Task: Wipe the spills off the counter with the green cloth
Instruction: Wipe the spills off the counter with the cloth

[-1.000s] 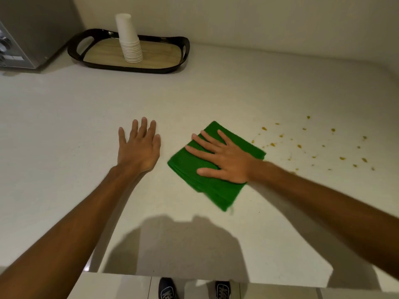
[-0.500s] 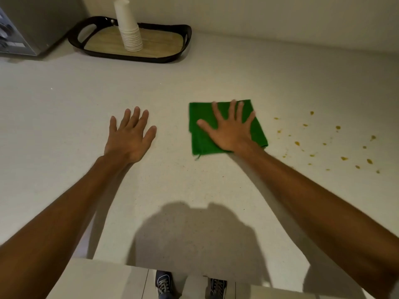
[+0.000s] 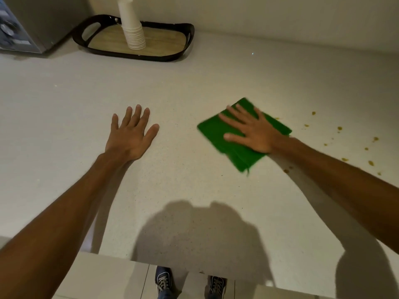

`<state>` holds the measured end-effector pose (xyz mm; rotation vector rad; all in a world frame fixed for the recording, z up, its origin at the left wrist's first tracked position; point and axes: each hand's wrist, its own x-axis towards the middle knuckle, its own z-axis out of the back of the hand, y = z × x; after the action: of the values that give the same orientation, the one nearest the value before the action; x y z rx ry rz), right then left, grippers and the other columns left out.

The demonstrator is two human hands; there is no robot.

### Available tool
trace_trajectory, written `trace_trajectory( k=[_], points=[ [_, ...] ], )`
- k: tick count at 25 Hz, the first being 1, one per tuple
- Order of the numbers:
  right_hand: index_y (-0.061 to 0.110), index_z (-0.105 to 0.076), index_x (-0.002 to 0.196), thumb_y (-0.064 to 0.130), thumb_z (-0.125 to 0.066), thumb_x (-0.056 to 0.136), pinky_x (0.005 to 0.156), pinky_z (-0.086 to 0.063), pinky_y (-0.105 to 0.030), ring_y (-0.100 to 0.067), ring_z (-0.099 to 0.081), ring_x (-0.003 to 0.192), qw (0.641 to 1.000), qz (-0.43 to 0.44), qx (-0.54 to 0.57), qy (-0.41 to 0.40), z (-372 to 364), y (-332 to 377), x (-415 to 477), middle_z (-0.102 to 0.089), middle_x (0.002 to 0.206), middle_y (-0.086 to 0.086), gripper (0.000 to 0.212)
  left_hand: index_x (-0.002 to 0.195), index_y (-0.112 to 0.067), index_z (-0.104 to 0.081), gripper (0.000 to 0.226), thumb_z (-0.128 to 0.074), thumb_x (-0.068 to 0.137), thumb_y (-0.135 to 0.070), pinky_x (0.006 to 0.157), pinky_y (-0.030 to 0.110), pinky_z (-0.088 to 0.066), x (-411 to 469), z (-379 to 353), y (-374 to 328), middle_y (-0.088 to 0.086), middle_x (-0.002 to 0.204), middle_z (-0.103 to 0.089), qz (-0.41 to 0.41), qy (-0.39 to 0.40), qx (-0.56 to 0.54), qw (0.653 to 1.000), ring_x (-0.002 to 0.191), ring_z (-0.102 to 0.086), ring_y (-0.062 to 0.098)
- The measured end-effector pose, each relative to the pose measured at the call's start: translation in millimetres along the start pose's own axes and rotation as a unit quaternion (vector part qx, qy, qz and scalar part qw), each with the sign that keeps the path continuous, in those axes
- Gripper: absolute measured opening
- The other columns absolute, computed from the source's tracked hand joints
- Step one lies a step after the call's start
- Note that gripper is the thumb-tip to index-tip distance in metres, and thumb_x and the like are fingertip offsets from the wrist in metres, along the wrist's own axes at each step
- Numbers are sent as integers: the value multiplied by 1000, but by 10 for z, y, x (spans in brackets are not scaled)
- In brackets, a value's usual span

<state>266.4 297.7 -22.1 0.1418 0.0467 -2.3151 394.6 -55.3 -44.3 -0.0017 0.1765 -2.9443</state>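
Note:
A folded green cloth [image 3: 212, 129] lies flat on the pale counter [image 3: 194, 83], right of centre. My right hand [image 3: 250, 130] presses down on it with fingers spread, palm flat. Small yellow-brown spill spots [image 3: 340, 127] dot the counter to the right of the cloth, a few close to my right forearm. My left hand [image 3: 131, 134] rests flat on the bare counter to the left, fingers apart, holding nothing.
A black oval tray [image 3: 185, 51] with a wooden base stands at the back, bearing a stack of white paper cups [image 3: 132, 29]. A grey appliance [image 3: 32, 20] sits in the back left corner. The counter's front edge runs above my shoes [image 3: 164, 283].
My right hand has slid the cloth toward me and turned it at an angle. Fewer spots show beside the cloth than a second ago. My left hand has stayed flat.

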Motion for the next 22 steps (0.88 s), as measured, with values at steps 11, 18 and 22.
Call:
trace_trajectory(
  k=[11,18,22],
  points=[
    [49,12,154,84,-9,86,107,17,-78,-33,23,151,993,107,21,34,-37,1638,-509,22,165,-7,79,158,-28,1,76,-1,94,-69,121,51,7,16,-15,15,-1,167,7,3,5,3,1000,153,10,20],
    [48,2,156,76,-11,91,115,17,-68,-23,12,155,987,158,-27,13,-35,664,-414,10,169,3,72,158,-28,3,77,1,93,-69,122,51,7,9,2,12,-1,166,9,5,9,9,1000,153,12,20],
    [48,1,156,83,-5,87,115,9,-73,-26,5,156,987,-154,39,-14,-1,20,176,2,170,0,77,158,-28,3,77,2,93,-69,122,51,7,2,18,8,-1,166,10,3,11,11,1000,153,12,20]
  ],
)
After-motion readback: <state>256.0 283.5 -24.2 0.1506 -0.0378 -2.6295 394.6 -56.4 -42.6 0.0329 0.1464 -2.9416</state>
